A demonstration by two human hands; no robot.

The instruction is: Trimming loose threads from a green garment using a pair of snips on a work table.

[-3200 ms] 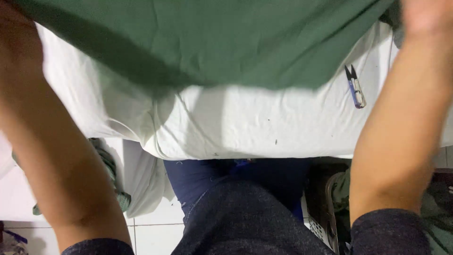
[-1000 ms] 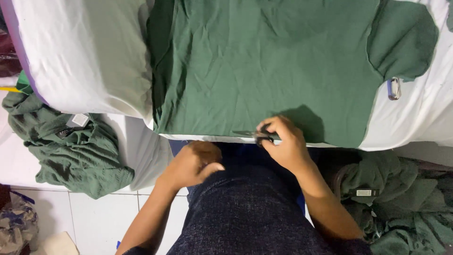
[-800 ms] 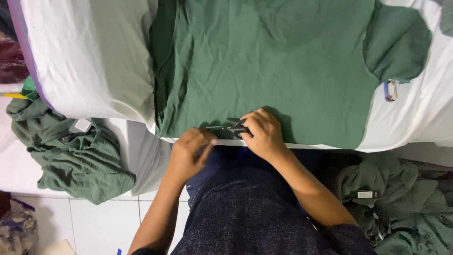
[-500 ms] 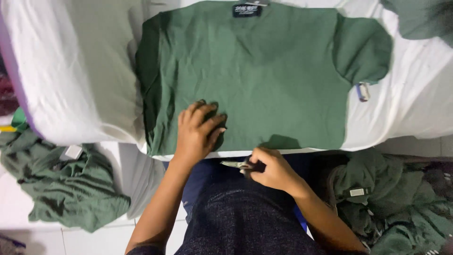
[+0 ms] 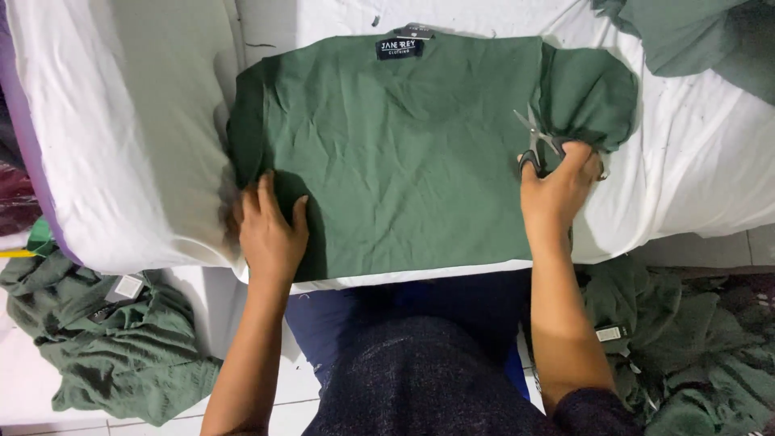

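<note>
While the green t-shirt lies spread flat across the middle of the frame on a white padded table, the left hand presses open-palmed on its lower left corner, gripping nothing. Over at the right edge, the right hand is closed around small scissors, blades pointing up-left beside the sleeve. More green garments are heaped on the floor, lower left and lower right.
</note>
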